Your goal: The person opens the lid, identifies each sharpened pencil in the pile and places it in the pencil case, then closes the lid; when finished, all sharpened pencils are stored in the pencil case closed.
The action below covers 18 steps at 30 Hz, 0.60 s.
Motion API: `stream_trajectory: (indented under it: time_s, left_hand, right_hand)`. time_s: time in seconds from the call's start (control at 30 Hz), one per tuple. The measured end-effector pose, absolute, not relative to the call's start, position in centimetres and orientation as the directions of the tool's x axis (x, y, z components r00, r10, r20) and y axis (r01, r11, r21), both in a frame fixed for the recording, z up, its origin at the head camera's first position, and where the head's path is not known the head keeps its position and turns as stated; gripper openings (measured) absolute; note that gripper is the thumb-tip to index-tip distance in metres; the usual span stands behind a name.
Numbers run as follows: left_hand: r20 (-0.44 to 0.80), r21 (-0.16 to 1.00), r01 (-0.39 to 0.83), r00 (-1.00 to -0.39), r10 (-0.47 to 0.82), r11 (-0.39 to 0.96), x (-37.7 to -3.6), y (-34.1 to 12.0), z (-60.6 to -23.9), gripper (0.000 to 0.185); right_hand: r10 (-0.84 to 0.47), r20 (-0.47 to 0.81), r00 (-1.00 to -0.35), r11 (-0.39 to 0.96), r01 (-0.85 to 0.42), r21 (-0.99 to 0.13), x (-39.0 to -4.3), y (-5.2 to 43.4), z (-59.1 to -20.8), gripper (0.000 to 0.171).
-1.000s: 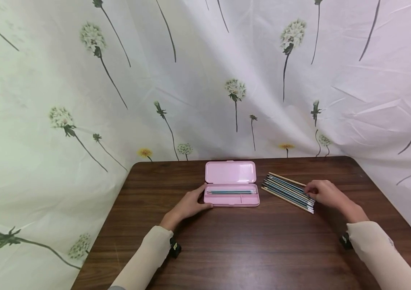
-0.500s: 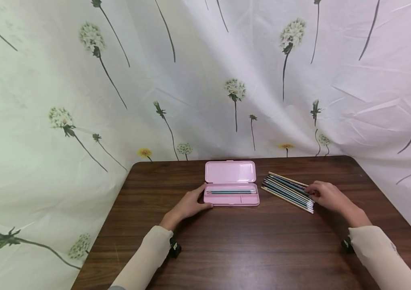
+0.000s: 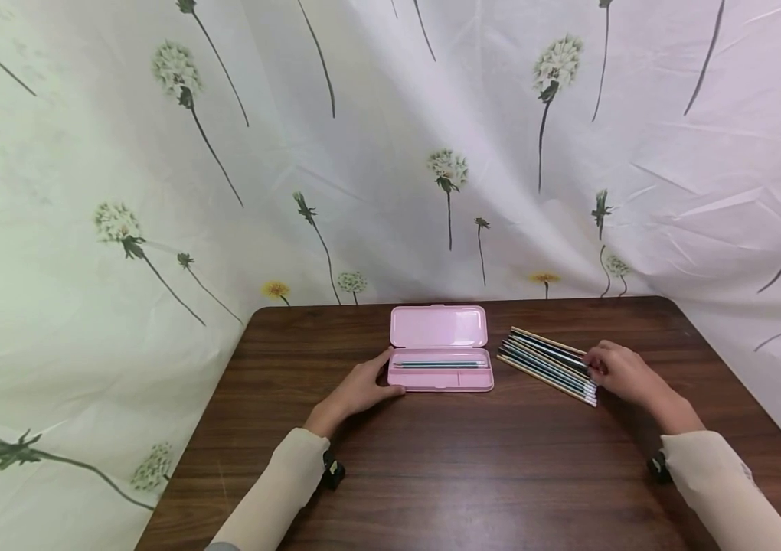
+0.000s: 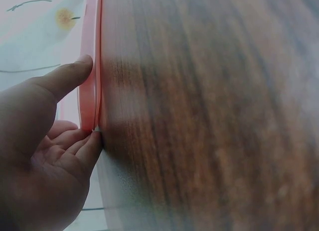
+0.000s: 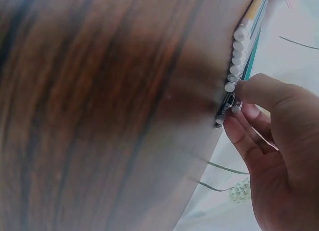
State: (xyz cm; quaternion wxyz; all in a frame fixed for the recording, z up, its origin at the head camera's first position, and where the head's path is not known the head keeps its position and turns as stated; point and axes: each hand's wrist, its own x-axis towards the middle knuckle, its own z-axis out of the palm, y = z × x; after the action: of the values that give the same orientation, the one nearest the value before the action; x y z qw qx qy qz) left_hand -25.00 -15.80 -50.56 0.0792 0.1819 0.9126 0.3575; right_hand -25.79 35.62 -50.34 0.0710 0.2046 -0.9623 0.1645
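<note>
A pink pencil case (image 3: 439, 380) lies with its lid (image 3: 437, 327) laid back, and a few teal pencils (image 3: 439, 365) rest in its long rear compartment. My left hand (image 3: 357, 388) grips the case's left end, thumb on the front side, as the left wrist view (image 4: 60, 126) also shows. To the right of the case, several teal, dark and tan pencils (image 3: 545, 371) lie side by side at a slant. At their eraser ends my right hand (image 3: 625, 373) pinches one pencil (image 5: 236, 108) between thumb and fingers. White erasers (image 5: 237, 54) line up beside it in the right wrist view.
The dark wooden table (image 3: 446, 474) has its back edge just behind the case. A white cloth (image 3: 363, 153) printed with dandelions hangs behind and at the sides. Dark wrist cameras (image 3: 332, 470) sit under both sleeves.
My right hand has shifted slightly to the right at the eraser ends, and a dark pencil there has moved a little. My left hand and the case have stayed in place.
</note>
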Motion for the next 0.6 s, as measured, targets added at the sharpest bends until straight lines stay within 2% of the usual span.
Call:
stream_trajectory:
  time_s: [0.37, 0.6]
  left_hand:
    - [-0.011, 0.68, 0.281, -0.92, 0.392, 0.678, -25.2, -15.9, -50.9, 0.088]
    - [-0.01, 0.673, 0.282, -0.921, 0.39, 0.683, -25.3, -16.0, -51.1, 0.088]
  right_hand:
    - [-0.368, 0.295, -0.882, 0.847, -0.449, -0.283, -25.6, 35.9, -49.5, 0.012]
    - [-0.387, 0.438, -0.812, 0.795, -0.534, -0.288, -25.9, 35.6, -48.5, 0.016]
